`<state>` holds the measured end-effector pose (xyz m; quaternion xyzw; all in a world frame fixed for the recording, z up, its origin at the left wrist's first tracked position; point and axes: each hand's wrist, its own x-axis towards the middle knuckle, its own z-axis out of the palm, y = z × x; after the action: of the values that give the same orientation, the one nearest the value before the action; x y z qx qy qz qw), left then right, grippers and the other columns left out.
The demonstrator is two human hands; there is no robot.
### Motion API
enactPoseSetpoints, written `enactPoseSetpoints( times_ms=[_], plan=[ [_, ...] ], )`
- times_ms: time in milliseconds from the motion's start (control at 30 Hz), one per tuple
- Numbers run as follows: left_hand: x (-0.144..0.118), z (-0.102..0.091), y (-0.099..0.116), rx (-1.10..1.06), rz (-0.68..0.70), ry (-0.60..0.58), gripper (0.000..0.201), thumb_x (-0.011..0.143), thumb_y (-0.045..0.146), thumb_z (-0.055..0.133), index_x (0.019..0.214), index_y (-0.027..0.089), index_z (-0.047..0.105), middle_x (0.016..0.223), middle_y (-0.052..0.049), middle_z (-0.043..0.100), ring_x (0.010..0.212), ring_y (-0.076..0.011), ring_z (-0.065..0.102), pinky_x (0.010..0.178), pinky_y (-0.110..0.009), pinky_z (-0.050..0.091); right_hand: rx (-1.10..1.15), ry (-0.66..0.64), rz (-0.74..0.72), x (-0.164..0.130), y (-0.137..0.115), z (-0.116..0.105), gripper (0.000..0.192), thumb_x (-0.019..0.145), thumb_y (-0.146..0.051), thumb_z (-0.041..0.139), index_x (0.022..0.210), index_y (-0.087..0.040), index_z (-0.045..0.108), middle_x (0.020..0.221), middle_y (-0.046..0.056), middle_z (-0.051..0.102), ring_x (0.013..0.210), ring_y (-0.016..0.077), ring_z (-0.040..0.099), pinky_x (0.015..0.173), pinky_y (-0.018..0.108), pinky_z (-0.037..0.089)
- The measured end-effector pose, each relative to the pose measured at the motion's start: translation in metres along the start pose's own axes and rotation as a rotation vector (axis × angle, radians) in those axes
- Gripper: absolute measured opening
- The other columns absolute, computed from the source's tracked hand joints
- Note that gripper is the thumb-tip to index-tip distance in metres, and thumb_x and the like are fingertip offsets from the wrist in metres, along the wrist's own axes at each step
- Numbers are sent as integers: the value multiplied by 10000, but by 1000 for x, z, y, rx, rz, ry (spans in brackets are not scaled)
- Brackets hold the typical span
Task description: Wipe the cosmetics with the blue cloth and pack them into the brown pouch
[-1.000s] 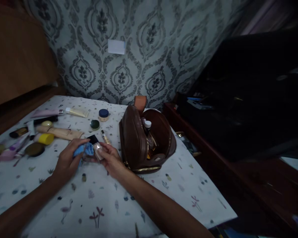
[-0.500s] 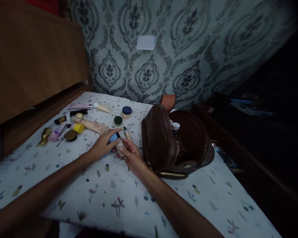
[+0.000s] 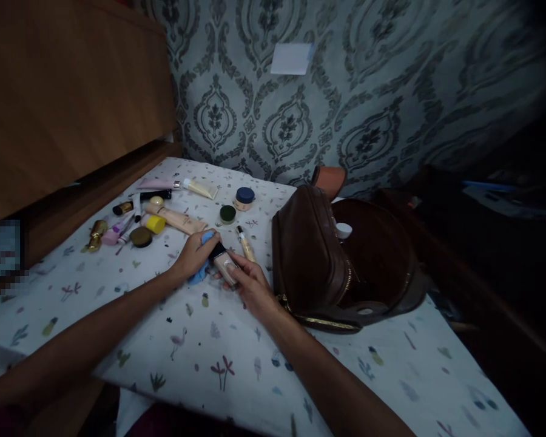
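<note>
My right hand (image 3: 253, 284) is closed around a small bottle of foundation (image 3: 226, 268) with a clear, beige-filled body and a black cap. The bottle tilts, its cap pointing up and to the left. My left hand (image 3: 195, 252) is shut on a blue cloth (image 3: 200, 273), which hangs below the fingers and lies against the cap end. Just beyond the hands, a slim tube with a black top (image 3: 246, 244) rests on the table. A brown leather bag (image 3: 304, 261) stands open to the right of my right hand.
Cosmetics lie on the patterned tablecloth (image 3: 227, 358): a beige tube (image 3: 175, 218), a cream tube (image 3: 200, 188), a blue-lidded jar (image 3: 244, 198), a dark green round lid (image 3: 227, 213), a yellow-capped item (image 3: 155, 224) and a gold bottle (image 3: 97, 235). A wooden cabinet (image 3: 73, 103) borders the left.
My left hand has drawn back a little from the bottle's body toward its cap, so more of the bottle and blue cloth shows. The camera view has shifted slightly.
</note>
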<state>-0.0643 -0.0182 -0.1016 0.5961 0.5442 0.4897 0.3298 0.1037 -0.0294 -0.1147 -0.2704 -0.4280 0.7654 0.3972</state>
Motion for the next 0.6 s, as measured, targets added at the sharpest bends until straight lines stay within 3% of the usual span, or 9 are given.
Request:
enactPoseSetpoints(
  times_ms=[300, 600],
  plan=[
    [-1, 0, -1, -29, -98, 44, 398, 910, 513, 452, 750, 176, 591, 538, 27, 494, 518, -144, 485, 502, -253, 391, 13, 68, 18, -3, -2, 4, 505, 655, -379, 829, 1104, -169, 730, 828, 52, 724, 683, 177, 631, 490, 239, 402],
    [1, -4, 0, 8, -125, 106, 422, 881, 536, 460, 732, 169, 607, 558, 23, 520, 562, -153, 496, 555, -266, 414, -20, 70, 4, -6, 2, 0, 566, 702, -400, 803, 1204, -165, 690, 785, 51, 720, 645, 156, 593, 468, 227, 354]
  ],
)
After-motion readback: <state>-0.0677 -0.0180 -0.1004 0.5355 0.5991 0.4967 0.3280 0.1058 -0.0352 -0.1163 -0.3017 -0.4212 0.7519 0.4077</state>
